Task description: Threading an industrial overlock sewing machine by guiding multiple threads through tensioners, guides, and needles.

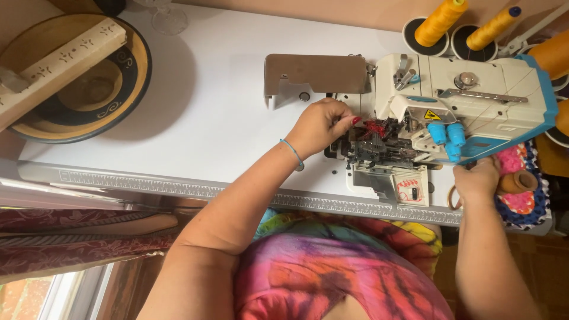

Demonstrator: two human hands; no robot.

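both hands at the sewing machine

the left hand reaches in from the left, fingers bent and bunched at the needle area of the white and blue sewing machine, touching a small scrap of red fabric that lies on the dark metal parts just under the machine's head (whether the fingers actually pinch it cannot be told). a thin blue bracelet circles that wrist. the right hand sits at the machine's front right, below the blue knobs, fingers curled against the body; what it grips, if anything, is hidden.

the machine stands on a white worktop with a ruler strip along its near edge. behind it stand yellow thread cones. a round dark and tan plate rests at the far left, with a pale carved wooden bar lying across it.
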